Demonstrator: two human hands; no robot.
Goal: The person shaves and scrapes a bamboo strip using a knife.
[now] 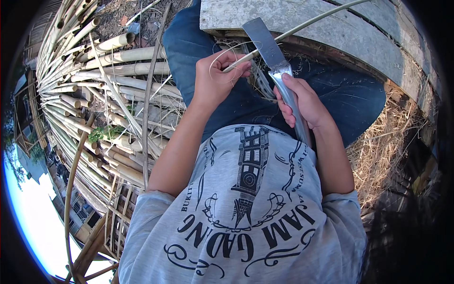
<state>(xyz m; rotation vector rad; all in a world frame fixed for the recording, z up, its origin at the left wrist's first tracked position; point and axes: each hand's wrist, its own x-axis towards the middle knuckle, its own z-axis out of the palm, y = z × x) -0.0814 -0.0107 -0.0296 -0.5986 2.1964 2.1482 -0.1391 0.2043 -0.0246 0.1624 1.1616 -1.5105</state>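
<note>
My left hand [218,75] pinches a long, thin bamboo strip [305,23] near its end. From there the strip slants up and right, past the blade and over the wooden boards. A fine curled shaving [213,60] loops beside my left fingers. In my right hand [302,102] is a large knife [266,45] with a broad, square-ended steel blade and a silvery metal handle. My right thumb lies where handle and blade meet. The blade points up and left, crossing the bamboo strip just right of my left hand; whether it cuts in, I cannot tell.
Wooden boards [307,16] form a low platform in front of my legs. Many cut bamboo poles [137,68] are piled at my left. A heap of pale shavings [383,146] lies on the ground at my right. My jeans-clad legs are folded beneath the work.
</note>
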